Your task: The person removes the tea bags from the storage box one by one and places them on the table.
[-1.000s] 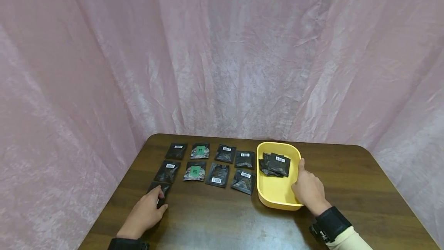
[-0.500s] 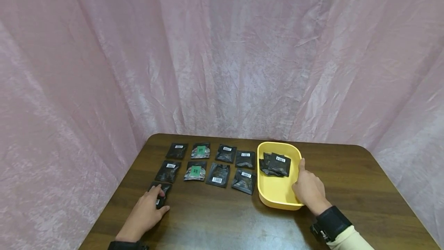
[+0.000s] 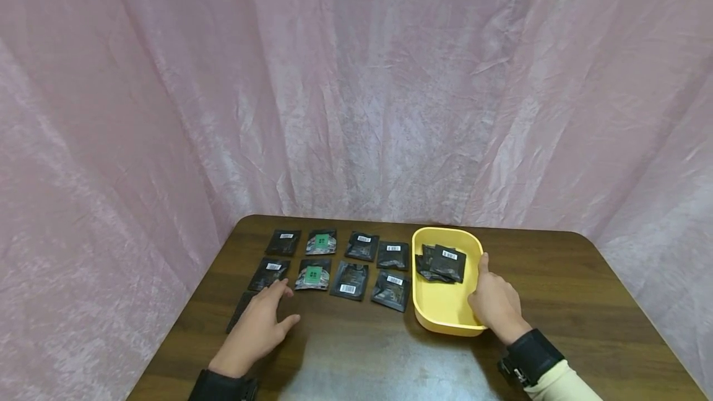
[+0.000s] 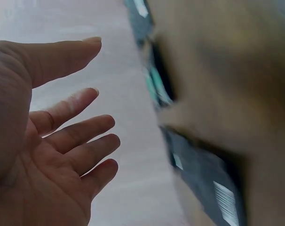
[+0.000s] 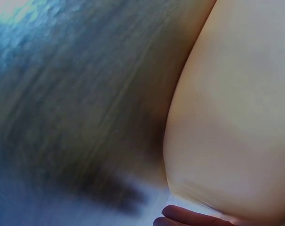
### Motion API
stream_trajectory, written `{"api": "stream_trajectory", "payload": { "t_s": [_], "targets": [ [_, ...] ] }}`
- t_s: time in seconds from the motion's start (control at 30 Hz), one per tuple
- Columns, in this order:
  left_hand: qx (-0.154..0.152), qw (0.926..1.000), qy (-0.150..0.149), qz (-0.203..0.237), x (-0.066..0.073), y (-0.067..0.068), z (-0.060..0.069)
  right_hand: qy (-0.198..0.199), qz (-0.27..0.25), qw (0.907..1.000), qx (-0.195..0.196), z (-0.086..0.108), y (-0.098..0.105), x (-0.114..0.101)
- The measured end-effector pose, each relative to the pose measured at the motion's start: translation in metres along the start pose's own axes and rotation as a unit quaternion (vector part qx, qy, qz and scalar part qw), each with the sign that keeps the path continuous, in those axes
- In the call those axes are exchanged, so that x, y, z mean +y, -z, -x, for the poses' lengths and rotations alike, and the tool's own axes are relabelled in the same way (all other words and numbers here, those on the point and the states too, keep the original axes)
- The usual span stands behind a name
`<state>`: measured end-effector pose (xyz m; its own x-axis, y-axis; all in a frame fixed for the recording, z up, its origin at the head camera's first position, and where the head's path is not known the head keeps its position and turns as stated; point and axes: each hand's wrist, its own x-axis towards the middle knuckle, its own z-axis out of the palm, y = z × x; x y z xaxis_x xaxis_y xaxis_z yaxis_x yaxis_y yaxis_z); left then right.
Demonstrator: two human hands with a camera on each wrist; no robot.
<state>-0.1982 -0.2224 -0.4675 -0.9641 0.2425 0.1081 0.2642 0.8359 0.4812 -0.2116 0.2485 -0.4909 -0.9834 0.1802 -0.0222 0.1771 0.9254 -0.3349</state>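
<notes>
My left hand (image 3: 256,330) is over the table's left side with its fingers spread and nothing in them. A dark sachet (image 3: 241,310) lies partly hidden beside it, and another sachet (image 3: 270,274) lies just beyond its fingertips. In the left wrist view, the left hand (image 4: 62,127) shows its palm, apart from a blurred sachet (image 4: 203,174). My right hand (image 3: 497,303) holds the right rim of a yellow tub (image 3: 445,308). Several dark sachets (image 3: 448,263) are piled inside the tub. Only fingertips (image 5: 189,216) show clearly in the right wrist view.
More flat sachets lie in two rows left of the tub, including two with green labels (image 3: 313,275) (image 3: 321,241). A pink curtain (image 3: 356,91) hangs behind the wooden table (image 3: 585,302).
My left hand has left the nearest left sachet and moved up and to the right, its fingers opening out. That sachet remains on the table. The right hand and tub stay put.
</notes>
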Motion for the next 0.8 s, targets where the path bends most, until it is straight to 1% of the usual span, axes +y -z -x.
{"api": "stream_trajectory", "payload": {
  "t_s": [0.07,0.2,0.3,0.37,0.5,0.63,0.73,0.8],
  "targets": [
    [0.005,0.9999,-0.015,-0.002,0.014,0.000,-0.004,-0.001,0.001,1.0000,0.000,0.000,0.001,0.000],
    [0.014,0.9980,-0.062,-0.004,0.041,-0.002,-0.014,0.001,0.005,1.0000,0.002,-0.001,0.002,-0.001],
    [0.010,0.9948,-0.102,0.001,0.061,-0.006,-0.022,0.003,0.008,1.0000,0.004,0.000,0.003,-0.001],
    [0.000,0.9917,-0.129,0.007,0.077,-0.008,-0.028,0.003,0.011,0.9999,0.005,0.000,0.003,-0.001],
    [-0.026,0.9823,-0.185,0.000,0.108,-0.016,-0.039,0.001,0.013,0.9999,0.000,0.000,0.003,-0.001],
    [-0.053,0.9688,-0.241,-0.015,0.139,-0.026,-0.055,-0.002,0.012,0.9999,-0.001,0.000,0.002,0.000],
    [-0.068,0.9589,-0.275,-0.021,0.159,-0.033,-0.069,-0.001,0.010,0.9999,-0.002,0.000,0.001,0.000],
    [-0.080,0.9537,-0.289,-0.020,0.170,-0.037,-0.077,0.002,0.010,0.9999,-0.001,-0.001,0.001,0.000]
  ]
}}
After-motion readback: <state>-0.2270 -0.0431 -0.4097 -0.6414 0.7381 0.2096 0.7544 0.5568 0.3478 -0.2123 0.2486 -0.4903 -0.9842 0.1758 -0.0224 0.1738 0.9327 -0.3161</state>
